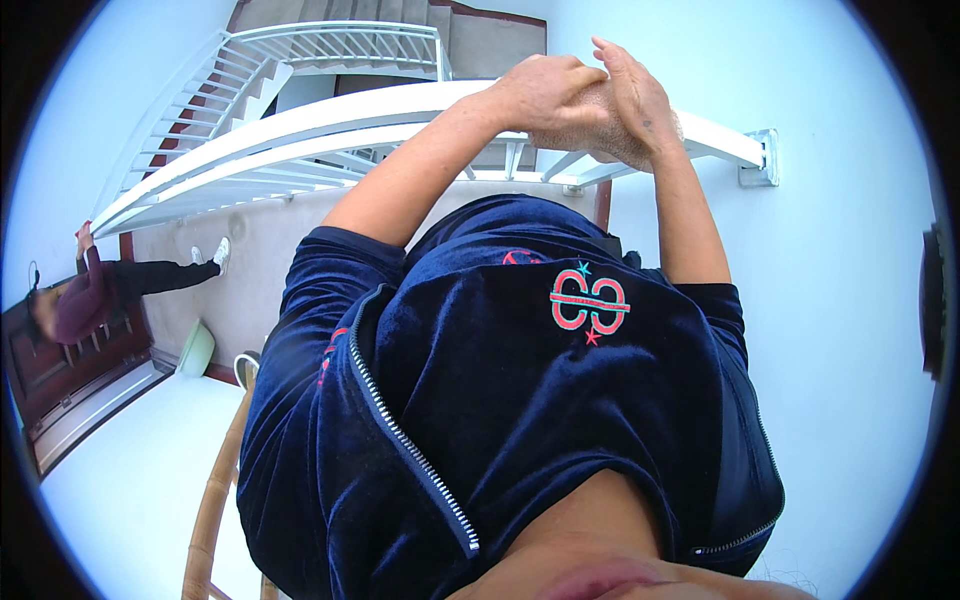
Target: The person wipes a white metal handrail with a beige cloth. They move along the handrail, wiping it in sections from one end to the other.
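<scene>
A tan, fuzzy cloth (pixel 618 143) is bunched over the right part of the white handrail (pixel 400 103). My left hand (pixel 553 92) is closed on the cloth's left side, with its fingers bent over it. Beside it, touching the cloth from the right, is my right hand (pixel 637 95); its fingers are stretched out and point up past the rail. Both hands meet closely, and the cloth's underside is hidden.
Another person (pixel 95 290) holds something red at the rail's left end. A staircase (pixel 400 12) lies beyond the railing. A pale green basin (pixel 196 348) leans near a brown door (pixel 75 365). Bamboo poles (pixel 212 490) stand at lower left; a wall bracket (pixel 760 158) ends the rail.
</scene>
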Available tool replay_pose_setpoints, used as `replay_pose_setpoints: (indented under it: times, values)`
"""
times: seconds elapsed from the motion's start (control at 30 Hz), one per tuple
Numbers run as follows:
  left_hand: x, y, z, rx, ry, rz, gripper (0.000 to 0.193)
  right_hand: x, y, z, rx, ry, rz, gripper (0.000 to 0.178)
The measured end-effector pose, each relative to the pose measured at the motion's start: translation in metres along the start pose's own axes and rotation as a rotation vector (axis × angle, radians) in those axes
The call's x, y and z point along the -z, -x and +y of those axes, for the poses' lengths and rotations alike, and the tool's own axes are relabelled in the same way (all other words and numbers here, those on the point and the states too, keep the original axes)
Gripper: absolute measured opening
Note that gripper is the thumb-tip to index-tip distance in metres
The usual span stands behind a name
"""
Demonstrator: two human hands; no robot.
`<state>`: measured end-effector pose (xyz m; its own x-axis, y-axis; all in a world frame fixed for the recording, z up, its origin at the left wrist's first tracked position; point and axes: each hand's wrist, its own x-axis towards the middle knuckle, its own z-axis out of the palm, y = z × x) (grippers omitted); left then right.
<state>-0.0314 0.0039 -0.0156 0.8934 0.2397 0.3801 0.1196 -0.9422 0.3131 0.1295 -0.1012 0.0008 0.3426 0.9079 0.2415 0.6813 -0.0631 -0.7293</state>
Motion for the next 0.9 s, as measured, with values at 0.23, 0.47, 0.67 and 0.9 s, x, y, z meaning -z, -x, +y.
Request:
replay_pose_setpoints:
  times: [0.23,0.47,0.67,0.9]
  values:
    - [0.005,0.015,0.001,0.535,-0.119,-0.021,0.092,0.001,0.001,0.005,0.01,0.052,-0.007,0.056]
    - [0.009,0.004,-0.002,0.632,0.003,-0.202,0.104,0.005,0.004,0.004,0.097,-0.108,0.077,0.029]
    - [0.002,0.006,-0.008,0.553,0.087,-0.073,0.101,0.009,0.015,0.014,0.062,-0.61,0.324,0.019]
    - [0.007,0.011,-0.004,0.555,0.18,0.066,0.073,0.018,0.005,0.023,-0.027,-0.708,0.236,0.022]
